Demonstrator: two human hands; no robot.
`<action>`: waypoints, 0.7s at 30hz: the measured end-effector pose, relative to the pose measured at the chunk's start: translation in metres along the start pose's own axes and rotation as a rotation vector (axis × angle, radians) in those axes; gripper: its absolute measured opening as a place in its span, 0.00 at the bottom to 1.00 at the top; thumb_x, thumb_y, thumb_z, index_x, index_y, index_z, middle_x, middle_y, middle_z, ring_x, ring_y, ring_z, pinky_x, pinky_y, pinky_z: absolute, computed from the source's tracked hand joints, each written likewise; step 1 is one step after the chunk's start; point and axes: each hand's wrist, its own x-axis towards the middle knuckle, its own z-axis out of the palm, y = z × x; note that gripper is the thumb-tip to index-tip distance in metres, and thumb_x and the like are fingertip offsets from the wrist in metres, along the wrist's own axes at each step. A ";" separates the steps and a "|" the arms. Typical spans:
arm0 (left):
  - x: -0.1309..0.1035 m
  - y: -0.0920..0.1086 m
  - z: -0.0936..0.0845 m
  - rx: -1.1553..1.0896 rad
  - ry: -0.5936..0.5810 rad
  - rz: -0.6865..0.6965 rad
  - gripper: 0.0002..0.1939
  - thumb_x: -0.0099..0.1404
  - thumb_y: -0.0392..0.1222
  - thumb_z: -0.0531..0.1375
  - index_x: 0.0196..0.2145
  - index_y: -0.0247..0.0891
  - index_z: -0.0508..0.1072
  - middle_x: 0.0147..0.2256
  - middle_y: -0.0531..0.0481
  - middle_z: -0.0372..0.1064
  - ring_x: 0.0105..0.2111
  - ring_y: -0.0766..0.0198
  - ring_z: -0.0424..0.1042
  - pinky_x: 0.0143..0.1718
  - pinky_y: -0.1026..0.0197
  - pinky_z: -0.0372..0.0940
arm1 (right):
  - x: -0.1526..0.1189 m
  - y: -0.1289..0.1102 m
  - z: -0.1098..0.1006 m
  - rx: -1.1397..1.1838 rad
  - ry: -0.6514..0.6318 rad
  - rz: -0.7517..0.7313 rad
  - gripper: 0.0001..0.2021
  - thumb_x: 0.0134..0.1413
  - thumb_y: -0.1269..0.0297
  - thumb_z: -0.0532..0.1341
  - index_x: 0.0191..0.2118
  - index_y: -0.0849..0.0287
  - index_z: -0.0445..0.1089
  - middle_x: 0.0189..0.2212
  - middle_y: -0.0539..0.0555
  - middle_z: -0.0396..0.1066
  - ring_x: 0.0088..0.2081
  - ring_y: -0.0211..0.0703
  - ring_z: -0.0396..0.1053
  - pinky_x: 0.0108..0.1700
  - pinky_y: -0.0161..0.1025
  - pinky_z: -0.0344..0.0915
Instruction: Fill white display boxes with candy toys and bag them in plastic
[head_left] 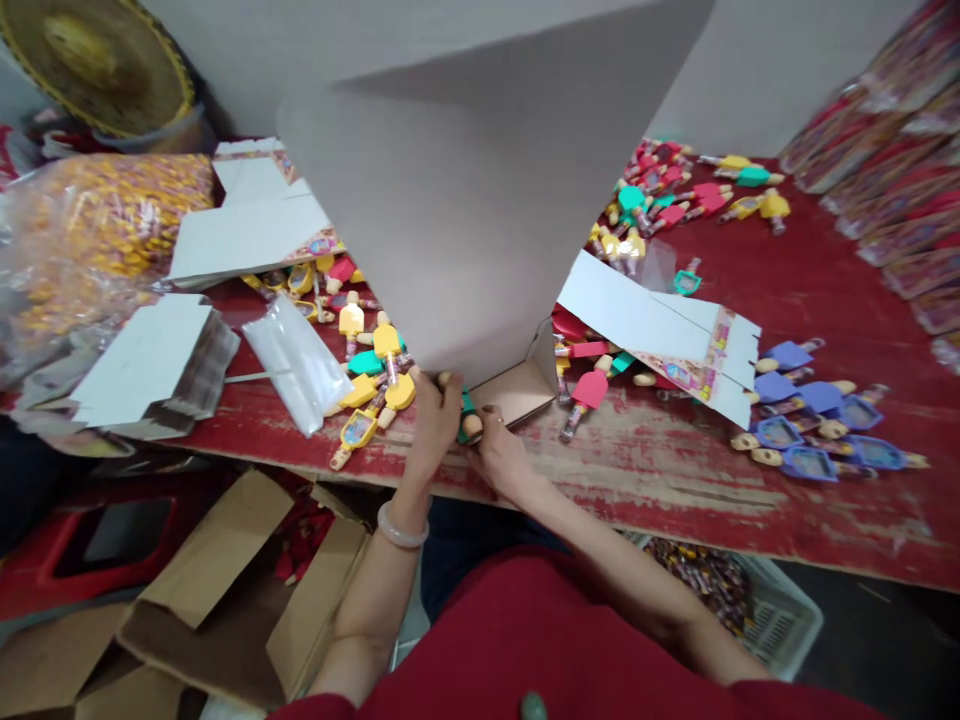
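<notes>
My left hand (436, 418) is closed at the left end of an open cardboard box (517, 392), its fingers beside a green item (466, 404) with a round wooden-coloured end. My right hand (501, 450) has its fingers pressed together at that rounded end, at the box's near edge. The tall grey lid (465, 220) of the box stands up behind both hands. Yellow items (388, 342) lie left of the box, and a pink one (590, 390) lies to its right.
Flat white cartons (142, 360), clear bags (292, 365) and a large bag of yellow pieces (142, 215) are at left. Purple items (810, 462) and a printed carton (667, 335) lie right. Below the red table (840, 530) are an open brown box (217, 620) and a crate (795, 610).
</notes>
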 end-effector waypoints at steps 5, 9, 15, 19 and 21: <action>-0.015 -0.014 -0.040 0.083 0.162 -0.100 0.19 0.64 0.51 0.59 0.47 0.40 0.60 0.49 0.39 0.67 0.52 0.50 0.67 0.62 0.46 0.60 | 0.040 0.051 -0.081 -0.056 0.171 0.090 0.14 0.71 0.62 0.52 0.56 0.61 0.65 0.47 0.62 0.76 0.44 0.49 0.74 0.46 0.43 0.68; -0.027 -0.023 -0.059 0.092 0.261 -0.068 0.19 0.63 0.51 0.61 0.46 0.41 0.61 0.48 0.42 0.68 0.52 0.51 0.68 0.62 0.47 0.61 | 0.103 0.085 -0.122 -0.496 0.193 0.394 0.22 0.73 0.58 0.49 0.51 0.71 0.73 0.50 0.75 0.74 0.57 0.64 0.65 0.52 0.51 0.65; -0.025 -0.025 -0.053 0.083 0.288 -0.092 0.21 0.62 0.52 0.61 0.48 0.40 0.61 0.49 0.40 0.67 0.53 0.48 0.67 0.62 0.44 0.60 | 0.106 0.095 -0.115 -0.570 -0.114 0.317 0.11 0.64 0.65 0.60 0.46 0.63 0.77 0.44 0.67 0.78 0.56 0.63 0.67 0.51 0.49 0.65; -0.021 -0.025 -0.052 0.069 0.302 -0.102 0.20 0.61 0.50 0.61 0.46 0.41 0.60 0.47 0.41 0.67 0.53 0.48 0.68 0.62 0.43 0.60 | 0.096 0.092 -0.103 -0.555 -0.051 0.356 0.27 0.62 0.54 0.64 0.60 0.68 0.65 0.52 0.73 0.73 0.55 0.63 0.69 0.51 0.49 0.66; -0.020 -0.025 -0.054 0.055 0.285 -0.105 0.19 0.61 0.51 0.61 0.44 0.41 0.60 0.46 0.42 0.67 0.54 0.48 0.68 0.63 0.44 0.60 | 0.099 0.088 -0.103 -0.513 -0.030 0.374 0.33 0.57 0.54 0.68 0.61 0.69 0.62 0.54 0.75 0.70 0.54 0.64 0.71 0.51 0.49 0.67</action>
